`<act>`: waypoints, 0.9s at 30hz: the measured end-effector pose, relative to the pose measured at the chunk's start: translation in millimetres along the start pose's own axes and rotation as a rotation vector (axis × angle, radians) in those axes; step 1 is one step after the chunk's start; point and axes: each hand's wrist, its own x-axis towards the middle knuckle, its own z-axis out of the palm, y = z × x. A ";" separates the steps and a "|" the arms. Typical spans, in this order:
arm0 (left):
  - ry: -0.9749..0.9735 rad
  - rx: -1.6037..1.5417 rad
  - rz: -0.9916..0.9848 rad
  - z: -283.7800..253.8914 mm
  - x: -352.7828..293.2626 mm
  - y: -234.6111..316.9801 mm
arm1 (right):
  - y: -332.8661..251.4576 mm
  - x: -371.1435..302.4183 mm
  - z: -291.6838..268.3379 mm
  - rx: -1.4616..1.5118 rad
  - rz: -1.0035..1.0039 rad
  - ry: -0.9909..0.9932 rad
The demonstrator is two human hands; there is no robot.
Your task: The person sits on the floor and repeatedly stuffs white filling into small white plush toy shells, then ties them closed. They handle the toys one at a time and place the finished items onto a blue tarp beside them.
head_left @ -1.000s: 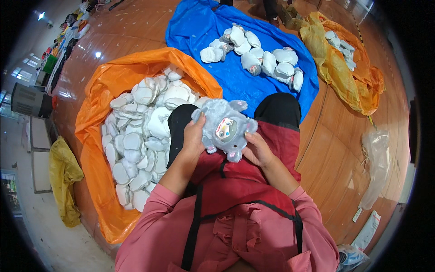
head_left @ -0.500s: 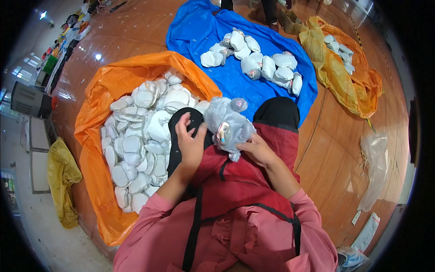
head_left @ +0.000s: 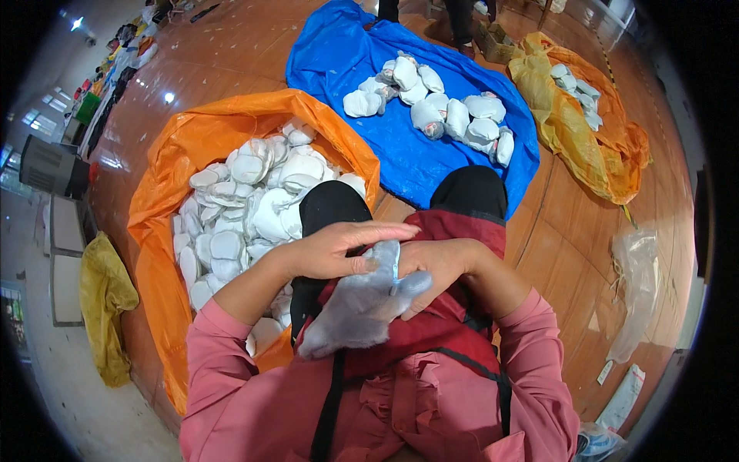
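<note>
Over my lap lies a grey plush toy (head_left: 350, 308), its furry body slanting down toward my front. My right hand (head_left: 443, 266) grips its upper end, the fingers bent down and partly hidden by the plush. A shiny pale edge shows there, and a small rounded grey part sticks out beside the fingers. My left hand (head_left: 339, 250) lies across the top of the toy, fingers stretched out straight over the right hand and the thumb against the plush. The toy's face is turned out of sight.
An orange sack (head_left: 173, 154) full of white padded pieces (head_left: 227, 246) lies by my left knee. Ahead, a blue sheet (head_left: 331, 58) bears several stuffed white-and-grey pieces (head_left: 458, 119). A yellow-orange sack (head_left: 566, 146) lies at far right, clear plastic (head_left: 637, 285) nearer. A person's legs (head_left: 460, 23) stand beyond.
The plush toy has come nearer to me and turned over, its face now hidden. My left hand has moved from beside it onto its top, and my right hand has shifted its hold.
</note>
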 end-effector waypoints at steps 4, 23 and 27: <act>0.058 -0.144 -0.002 20.8 -3.1 -10.4 | 11.2 -4.4 7.8 0.009 -0.008 0.020; 0.223 -0.931 -0.480 59.8 -50.2 -24.7 | 77.3 -16.8 45.8 0.370 0.462 0.855; 0.634 -0.916 -0.451 85.3 -38.0 -29.3 | 81.2 -3.0 59.3 0.236 0.576 1.023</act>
